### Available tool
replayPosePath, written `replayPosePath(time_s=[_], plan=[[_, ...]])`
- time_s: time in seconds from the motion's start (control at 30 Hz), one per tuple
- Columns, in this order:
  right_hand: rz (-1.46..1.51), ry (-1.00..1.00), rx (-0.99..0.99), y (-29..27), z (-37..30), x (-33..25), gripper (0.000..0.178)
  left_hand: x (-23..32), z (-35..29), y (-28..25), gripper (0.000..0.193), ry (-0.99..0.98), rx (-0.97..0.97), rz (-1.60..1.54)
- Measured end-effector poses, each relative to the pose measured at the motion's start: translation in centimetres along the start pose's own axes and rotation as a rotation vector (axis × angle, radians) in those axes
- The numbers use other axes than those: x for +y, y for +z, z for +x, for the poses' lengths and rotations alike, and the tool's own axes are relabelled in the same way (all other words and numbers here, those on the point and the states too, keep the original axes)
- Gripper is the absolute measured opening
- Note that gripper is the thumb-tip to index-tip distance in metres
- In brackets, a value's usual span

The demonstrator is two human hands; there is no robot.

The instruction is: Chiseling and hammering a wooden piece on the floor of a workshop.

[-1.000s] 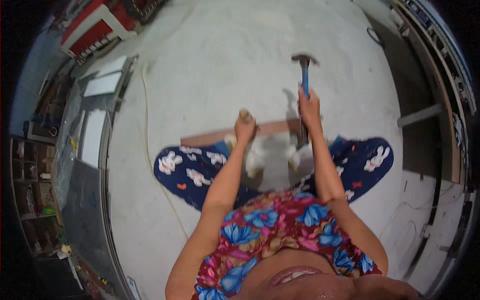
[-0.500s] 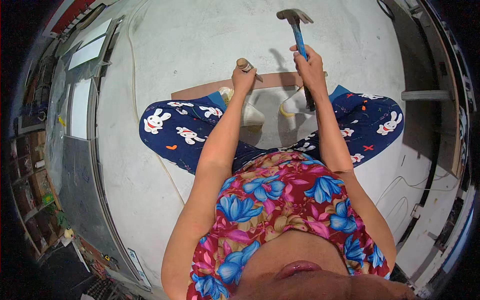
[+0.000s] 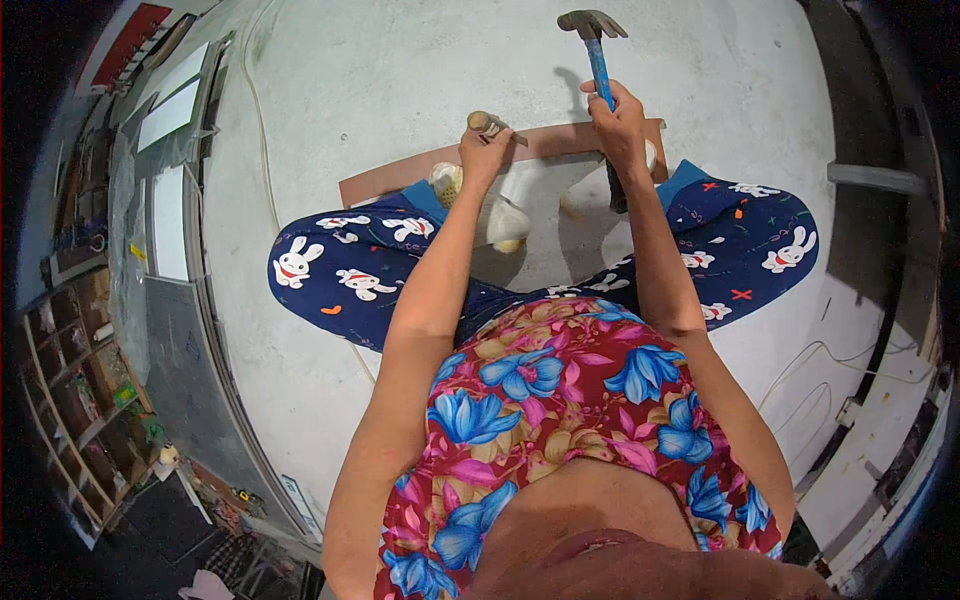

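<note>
My left hand (image 3: 484, 157) is closed around a chisel (image 3: 480, 121) with a rounded, light wooden handle end. Its flat metal blade slants down to the right, toward a long brown board (image 3: 388, 182) on the floor; whether the edge touches the board cannot be made out. Up and to the right, my right hand (image 3: 621, 130) grips a claw hammer (image 3: 597, 62) by its blue handle. The hammer's metal head is raised beyond the board, and the dark handle end hangs below my fist.
My crossed legs in dark blue rabbit-print trousers (image 3: 340, 262) flank the work, with a pale shoe (image 3: 508, 222) between them. A pale cable (image 3: 255, 100) runs along the floor at left. Dark-framed panels (image 3: 165, 310) stand at left; a grey bar (image 3: 875, 178) juts in at right.
The view has shifted slightly, and the board's right end now appears higher. The hammer is a little higher in the picture. Both hands keep their grips.
</note>
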State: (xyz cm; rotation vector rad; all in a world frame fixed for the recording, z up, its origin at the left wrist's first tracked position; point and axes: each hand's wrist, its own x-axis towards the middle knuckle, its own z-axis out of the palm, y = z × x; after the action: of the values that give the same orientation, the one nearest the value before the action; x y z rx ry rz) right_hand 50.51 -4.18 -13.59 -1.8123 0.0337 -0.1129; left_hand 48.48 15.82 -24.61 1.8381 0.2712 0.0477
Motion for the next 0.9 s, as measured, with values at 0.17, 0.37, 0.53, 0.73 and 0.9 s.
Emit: replayPosePath(time_s=[0.17, 0.37, 0.53, 0.73, 0.9], plan=[[-0.041, 0.003, 0.036, -0.1, 0.6, 0.1, 0.023, -0.3, 0.2, 0.0, 0.021, 0.035, 0.054, -0.019], [-0.054, -0.076, 0.022, -0.6, 0.7, 0.5, 0.019, 2.6, -0.8, 0.9, 0.026, 0.049, 0.090, 0.102], [-0.129, -0.120, -0.074, 0.1, 0.5, -0.8, 0.024, 2.9, -0.8, 0.9, 0.030, 0.103, 0.098, 0.146], [-0.297, -0.234, -0.235, 1.1, -2.0, -5.7, 0.036, 3.1, -0.7, 0.9, 0.035, 0.159, 0.068, 0.124], [-0.290, -0.264, -0.375, 1.7, -3.7, -7.9, 0.045, 2.0, -0.5, 0.8, 0.036, 0.150, 0.038, 0.074]])
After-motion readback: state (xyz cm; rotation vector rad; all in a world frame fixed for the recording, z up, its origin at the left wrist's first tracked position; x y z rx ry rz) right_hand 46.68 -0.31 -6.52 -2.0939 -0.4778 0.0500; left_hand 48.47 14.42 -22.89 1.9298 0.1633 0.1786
